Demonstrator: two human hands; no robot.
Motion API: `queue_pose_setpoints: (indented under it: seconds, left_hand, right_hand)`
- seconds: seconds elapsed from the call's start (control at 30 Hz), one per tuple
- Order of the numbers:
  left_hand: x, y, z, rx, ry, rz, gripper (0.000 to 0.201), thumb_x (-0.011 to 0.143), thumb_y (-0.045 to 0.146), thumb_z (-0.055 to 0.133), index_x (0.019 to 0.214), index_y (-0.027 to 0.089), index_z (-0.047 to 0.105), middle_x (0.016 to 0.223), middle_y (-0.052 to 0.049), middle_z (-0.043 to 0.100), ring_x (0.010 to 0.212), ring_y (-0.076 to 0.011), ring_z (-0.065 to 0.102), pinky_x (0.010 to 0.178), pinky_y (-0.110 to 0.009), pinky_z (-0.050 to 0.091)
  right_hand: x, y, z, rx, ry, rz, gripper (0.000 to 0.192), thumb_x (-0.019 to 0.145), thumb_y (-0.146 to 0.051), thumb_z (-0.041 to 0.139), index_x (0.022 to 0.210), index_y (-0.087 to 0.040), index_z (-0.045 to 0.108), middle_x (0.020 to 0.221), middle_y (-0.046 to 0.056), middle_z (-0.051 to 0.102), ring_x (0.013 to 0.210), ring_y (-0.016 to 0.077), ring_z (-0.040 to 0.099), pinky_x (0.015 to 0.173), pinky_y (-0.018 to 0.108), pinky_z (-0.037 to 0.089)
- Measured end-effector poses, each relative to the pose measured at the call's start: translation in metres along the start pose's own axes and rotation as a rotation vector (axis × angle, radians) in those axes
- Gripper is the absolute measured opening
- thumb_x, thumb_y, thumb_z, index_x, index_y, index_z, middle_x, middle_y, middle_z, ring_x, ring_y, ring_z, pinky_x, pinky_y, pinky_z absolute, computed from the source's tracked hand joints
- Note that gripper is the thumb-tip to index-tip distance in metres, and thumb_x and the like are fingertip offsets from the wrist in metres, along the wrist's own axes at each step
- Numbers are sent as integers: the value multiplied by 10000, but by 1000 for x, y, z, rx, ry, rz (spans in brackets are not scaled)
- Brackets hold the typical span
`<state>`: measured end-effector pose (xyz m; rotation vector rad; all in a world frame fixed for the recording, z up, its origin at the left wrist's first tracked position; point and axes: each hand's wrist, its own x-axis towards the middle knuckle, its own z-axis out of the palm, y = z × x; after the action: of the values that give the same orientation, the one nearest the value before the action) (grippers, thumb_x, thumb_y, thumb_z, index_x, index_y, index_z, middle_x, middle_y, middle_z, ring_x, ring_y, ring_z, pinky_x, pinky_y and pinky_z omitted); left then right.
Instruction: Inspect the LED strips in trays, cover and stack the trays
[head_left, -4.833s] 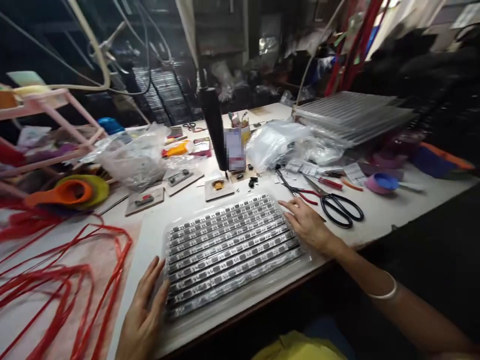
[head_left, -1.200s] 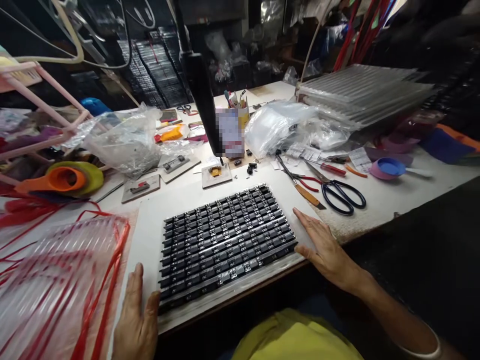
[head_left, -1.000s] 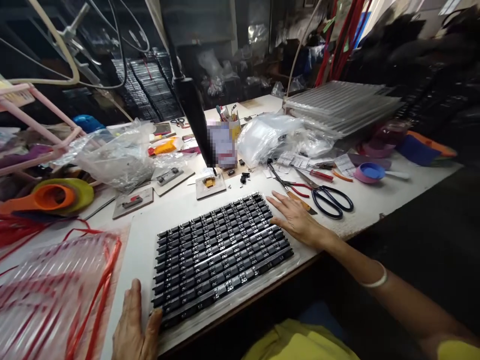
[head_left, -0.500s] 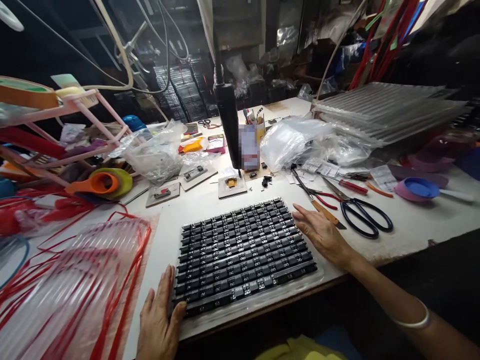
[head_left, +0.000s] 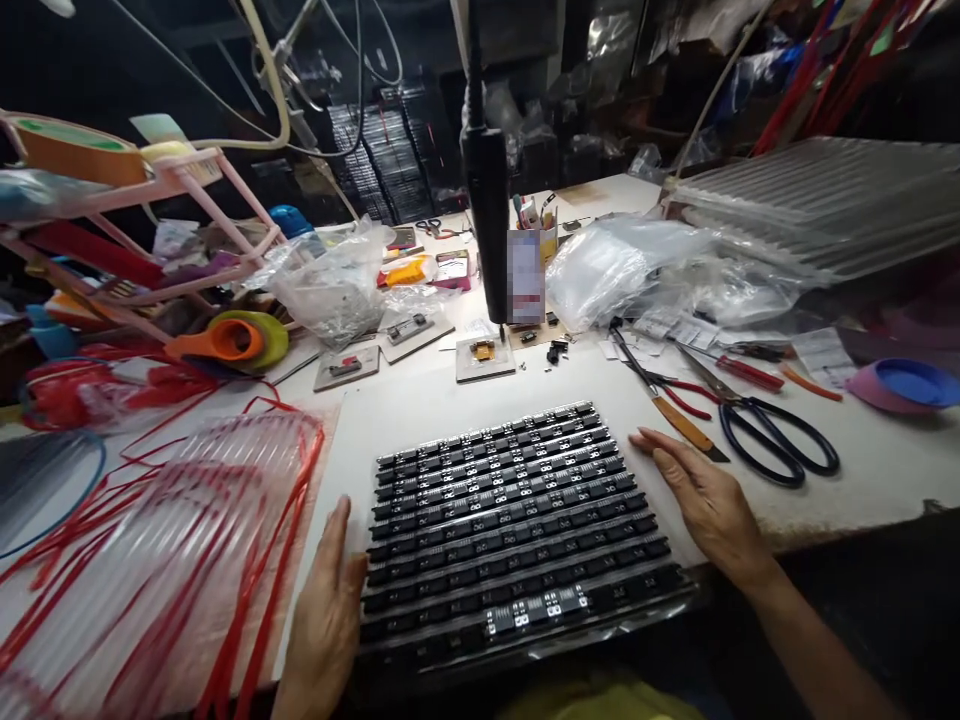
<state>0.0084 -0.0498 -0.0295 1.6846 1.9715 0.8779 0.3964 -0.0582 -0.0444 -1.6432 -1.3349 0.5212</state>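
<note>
Black parts: rows of small black parts (head_left: 510, 520) lie in a clear tray (head_left: 600, 628) at the near edge of the white table (head_left: 862, 480); the tray's near side sticks out a little past the table edge.
Left hand: left hand (head_left: 326, 620) lies flat and open, palm down, against the left side of the tray, with the thumb touching the part rows; it grips nothing.
Right hand: right hand (head_left: 701, 495) lies flat and open on the table just right of the tray, fingers spread and pointing away from the person; whether the fingers touch the tray rim cannot be told. It grips nothing.
Left of tray: an empty clear ribbed tray (head_left: 150, 560) lies over a tangle of red straps (head_left: 247, 590).
Right of tray: black-handled scissors (head_left: 772, 445) and a knife with a tan handle (head_left: 679, 425) lie just beyond the right hand.
Behind tray: a black rod (head_left: 487, 220) hangs upright over a small board with a yellow part (head_left: 484, 355).
Far right of tray: stack of clear ribbed trays (head_left: 817, 210), well apart.
Far left of tray: orange tape dispenser (head_left: 225, 340) beside a pink rack (head_left: 150, 230).
</note>
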Motion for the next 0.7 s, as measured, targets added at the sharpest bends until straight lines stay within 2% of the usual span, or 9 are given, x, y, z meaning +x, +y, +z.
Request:
queue_pose_setpoints:
  seconds: [0.07, 0.13, 0.23, 0.3, 0.37, 0.43, 0.57, 0.7]
  left_hand:
    - [10, -3, 3, 38, -85, 68, 740, 883, 609, 329, 1482, 191, 212, 1550, -75, 228, 1428, -241, 178, 1166, -451, 164]
    - [19, -6, 6, 81, -151, 118, 702, 913, 557, 310, 1498, 218, 118, 1574, -64, 130, 1443, -236, 78, 1166, -482, 113]
    - [31, -6, 14, 164, -206, 193, 662, 936, 508, 289, 1498, 236, 70, 1577, -78, 94, 1444, -249, 16, 1152, -535, 83]
    - [36, -5, 21, 222, -203, 260, 644, 944, 484, 286, 1497, 238, 65, 1574, -93, 105, 1443, -256, 7, 1144, -556, 69]
    - [37, -4, 25, 266, -194, 306, 629, 952, 462, 287, 1497, 244, 60, 1574, -98, 106, 1444, -256, 3, 1139, -567, 57]
    - [38, -4, 24, 276, -213, 315, 619, 957, 452, 281, 1496, 259, 46, 1575, -93, 95, 1444, -253, 3, 1137, -570, 55]
    - [45, 0, 10, 177, -293, 256, 643, 948, 487, 278, 1498, 232, 63, 1573, -96, 108, 1444, -253, 32, 1144, -550, 95]
    - [55, 6, 4, 63, -250, 126, 719, 906, 579, 330, 1483, 172, 192, 1552, -105, 208, 1438, -249, 134, 1160, -505, 132]
  right_hand:
    - [0, 1, 0, -4, 15, 11, 401, 914, -482, 454, 1156, -210, 625, 1138, 74, 673, 1112, 242, 596, 1003, 439, 451]
    - [3, 2, -2, -60, 27, -50, 364, 916, -449, 452, 1125, -214, 636, 1137, 76, 668, 1101, 240, 596, 987, 424, 459]
    - [15, 8, -10, -303, 144, -221, 330, 912, -401, 432, 1044, -191, 649, 1077, 117, 659, 1035, 268, 595, 949, 434, 455]
    - [24, 17, -17, -538, 237, -249, 344, 902, -404, 410, 998, -173, 647, 1016, 156, 636, 972, 304, 580, 902, 462, 450]
    - [32, 26, -23, -721, 247, -183, 364, 889, -433, 398, 968, -169, 637, 958, 169, 614, 913, 324, 565, 838, 472, 452]
    - [36, 35, -27, -797, 204, -97, 371, 882, -463, 384, 946, -183, 619, 904, 153, 610, 880, 326, 565, 788, 469, 447]
    - [38, 41, -27, -758, 154, 40, 365, 842, -519, 387, 885, -218, 588, 854, 127, 622, 811, 307, 584, 729, 453, 433]
    - [42, 38, -28, -687, 99, 211, 330, 717, -560, 461, 768, -249, 560, 733, 97, 610, 696, 296, 578, 667, 439, 431]
